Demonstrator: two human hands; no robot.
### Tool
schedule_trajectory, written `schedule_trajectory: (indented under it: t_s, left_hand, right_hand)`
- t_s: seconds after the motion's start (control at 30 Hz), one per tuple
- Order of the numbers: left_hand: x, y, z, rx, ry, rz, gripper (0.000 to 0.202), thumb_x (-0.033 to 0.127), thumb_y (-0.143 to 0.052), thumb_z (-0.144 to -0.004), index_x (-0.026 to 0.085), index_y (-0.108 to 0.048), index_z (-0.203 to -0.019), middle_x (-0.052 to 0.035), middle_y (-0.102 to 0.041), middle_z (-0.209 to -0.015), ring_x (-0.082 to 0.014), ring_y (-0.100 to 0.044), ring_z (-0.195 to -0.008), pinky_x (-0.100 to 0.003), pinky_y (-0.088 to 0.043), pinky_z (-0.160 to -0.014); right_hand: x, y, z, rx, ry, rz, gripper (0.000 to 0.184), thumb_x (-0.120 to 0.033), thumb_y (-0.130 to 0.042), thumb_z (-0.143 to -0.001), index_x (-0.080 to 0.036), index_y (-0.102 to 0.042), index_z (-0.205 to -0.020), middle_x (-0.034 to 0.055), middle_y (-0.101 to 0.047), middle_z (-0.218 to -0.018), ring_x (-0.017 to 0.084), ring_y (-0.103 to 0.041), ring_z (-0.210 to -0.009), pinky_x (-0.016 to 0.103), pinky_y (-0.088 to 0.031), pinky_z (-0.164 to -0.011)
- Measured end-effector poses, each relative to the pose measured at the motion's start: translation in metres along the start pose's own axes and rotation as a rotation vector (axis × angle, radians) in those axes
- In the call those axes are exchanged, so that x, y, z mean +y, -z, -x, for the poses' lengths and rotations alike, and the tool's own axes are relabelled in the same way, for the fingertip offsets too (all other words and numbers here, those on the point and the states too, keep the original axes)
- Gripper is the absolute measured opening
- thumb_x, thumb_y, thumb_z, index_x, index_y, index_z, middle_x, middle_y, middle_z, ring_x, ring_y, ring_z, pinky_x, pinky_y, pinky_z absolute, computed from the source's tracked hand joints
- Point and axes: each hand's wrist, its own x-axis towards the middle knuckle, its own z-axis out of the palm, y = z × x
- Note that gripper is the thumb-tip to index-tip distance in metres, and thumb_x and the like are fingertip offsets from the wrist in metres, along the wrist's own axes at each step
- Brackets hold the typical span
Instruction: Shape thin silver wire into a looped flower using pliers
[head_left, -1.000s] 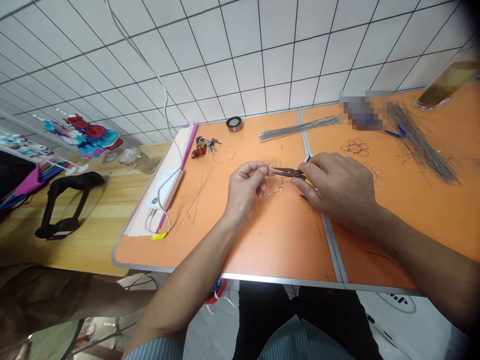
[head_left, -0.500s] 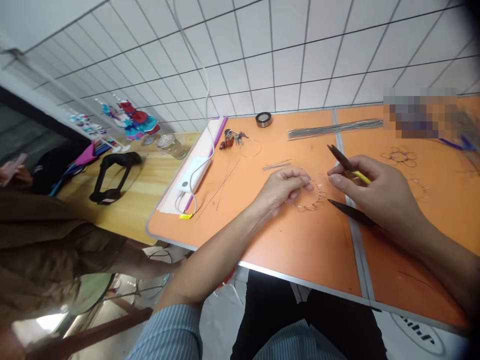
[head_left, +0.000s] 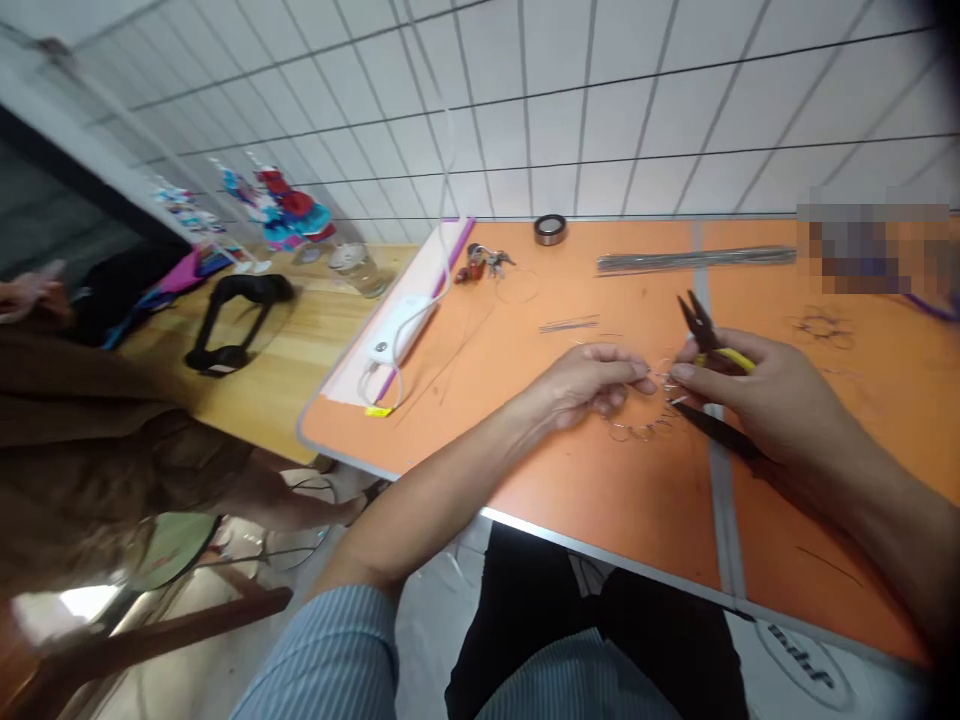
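Note:
My left hand [head_left: 589, 385] pinches a thin wire ring [head_left: 643, 430] strung with small loops, and the ring hangs below my fingers. My right hand [head_left: 765, 400] grips yellow-handled pliers [head_left: 709, 350], their dark jaws open and pointing up and away from the wire. The fingertips of my two hands nearly meet at the ring. A black tapered tool end [head_left: 712, 430] sticks out under my right hand, and I cannot tell whether it belongs to the pliers.
On the orange table [head_left: 480, 400] lie a bundle of straight wires [head_left: 694, 259], short wire pieces [head_left: 568, 324], a wire flower shape [head_left: 821, 327], keys [head_left: 480, 263] and a tape roll [head_left: 550, 229]. A seated person [head_left: 90, 460] is at the left.
The pliers have swung from the wire to point upward, away from the ring. The ring now lies further right in view, and the whole scene has shifted as my head turned left.

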Motion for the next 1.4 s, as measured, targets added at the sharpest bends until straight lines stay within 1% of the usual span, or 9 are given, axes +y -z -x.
schedule_trajectory:
  t_s: [0.07, 0.27, 0.4, 0.53, 0.67, 0.83, 1.0, 1.17, 1.4]
  left_hand:
    - [-0.002, 0.002, 0.0, -0.012, 0.005, 0.018, 0.016, 0.021, -0.085, -0.086, 0.012, -0.074, -0.093, -0.009, -0.081, -0.087, -0.0066, -0.058, -0.052, -0.019, -0.037, -0.046]
    - [-0.005, 0.001, -0.001, 0.026, -0.021, 0.054, 0.035, 0.03, -0.095, -0.077, 0.013, -0.077, -0.102, -0.0119, -0.082, -0.1, -0.0149, -0.074, -0.077, -0.028, -0.059, -0.075]
    - [-0.004, -0.002, 0.002, 0.288, -0.345, -0.118, 0.034, 0.03, -0.09, -0.081, 0.019, -0.075, -0.109, -0.0087, -0.079, -0.113, -0.0165, -0.072, -0.092, -0.03, -0.056, -0.084]
    - [0.0, -0.007, 0.01, 0.554, -0.649, -0.41, 0.013, 0.025, -0.08, -0.086, 0.021, -0.075, -0.098, -0.0041, -0.076, -0.102, -0.0138, -0.062, -0.081, -0.027, -0.05, -0.074]
    - [-0.001, -0.02, 0.016, 0.432, -0.519, -0.457, 0.011, 0.03, -0.076, -0.092, 0.019, -0.078, -0.093, -0.0008, -0.07, -0.076, -0.01, -0.049, -0.055, -0.026, -0.037, -0.052]
    - [-0.005, -0.029, 0.016, 0.254, -0.381, -0.338, 0.019, 0.033, -0.079, -0.091, 0.017, -0.081, -0.1, -0.0047, -0.08, -0.093, -0.007, -0.051, -0.046, -0.026, -0.037, -0.045]
    - [-0.009, -0.03, 0.015, 0.245, -0.414, -0.268, 0.015, 0.03, -0.087, -0.085, 0.018, -0.082, -0.093, -0.0002, -0.072, -0.078, -0.0072, -0.048, -0.05, -0.024, -0.034, -0.046]
    - [-0.008, -0.03, 0.017, 0.233, -0.439, -0.284, 0.011, 0.03, -0.083, -0.089, 0.019, -0.084, -0.088, -0.002, -0.074, -0.079, -0.01, -0.053, -0.061, -0.024, -0.039, -0.056]
    - [-0.001, -0.019, 0.017, 0.253, -0.42, -0.238, 0.017, 0.034, -0.083, -0.091, 0.018, -0.085, -0.099, -0.0018, -0.073, -0.079, -0.0112, -0.057, -0.066, -0.025, -0.043, -0.064]
  right_hand:
    - [0.0, -0.001, -0.001, -0.067, -0.082, -0.098, 0.036, -0.041, -0.099, -0.074, -0.024, -0.077, -0.097, 0.0012, -0.071, -0.08, 0.015, -0.065, -0.067, 0.028, -0.054, -0.063]
    - [0.006, 0.002, -0.008, -0.055, -0.072, -0.236, 0.045, -0.042, -0.103, -0.069, -0.024, -0.073, -0.097, -0.0017, -0.066, -0.081, 0.015, -0.066, -0.073, 0.027, -0.058, -0.066]
    - [0.003, 0.001, -0.006, -0.005, -0.047, -0.266, 0.04, -0.041, -0.099, -0.076, -0.023, -0.071, -0.097, -0.0009, -0.068, -0.084, 0.015, -0.07, -0.077, 0.026, -0.057, -0.066]
    - [0.001, -0.002, -0.005, 0.07, 0.025, -0.253, 0.033, -0.037, -0.095, -0.08, -0.023, -0.07, -0.095, -0.0009, -0.069, -0.085, 0.015, -0.073, -0.076, 0.028, -0.062, -0.07]
    - [0.002, -0.007, -0.004, 0.113, 0.109, -0.256, 0.03, -0.036, -0.092, -0.081, -0.024, -0.069, -0.096, -0.0013, -0.071, -0.084, 0.017, -0.075, -0.077, 0.035, -0.066, -0.078]
    - [0.0, -0.016, 0.004, 0.135, 0.18, -0.154, 0.026, -0.037, -0.087, -0.085, -0.026, -0.067, -0.096, -0.0014, -0.069, -0.082, 0.018, -0.073, -0.076, 0.038, -0.065, -0.079]
    - [0.003, -0.026, 0.01, 0.115, 0.203, -0.064, 0.027, -0.044, -0.086, -0.087, -0.028, -0.066, -0.096, -0.0013, -0.063, -0.08, 0.02, -0.07, -0.077, 0.037, -0.061, -0.074]
    - [0.002, -0.03, 0.015, 0.101, 0.196, -0.022, 0.028, -0.048, -0.085, -0.089, -0.027, -0.067, -0.096, -0.0009, -0.062, -0.08, 0.02, -0.068, -0.078, 0.037, -0.059, -0.075]
    - [-0.002, -0.009, 0.007, 0.027, 0.253, 0.052, 0.032, -0.057, -0.07, -0.103, -0.025, -0.067, -0.097, 0.0039, -0.076, -0.095, 0.022, -0.073, -0.086, 0.038, -0.059, -0.081]
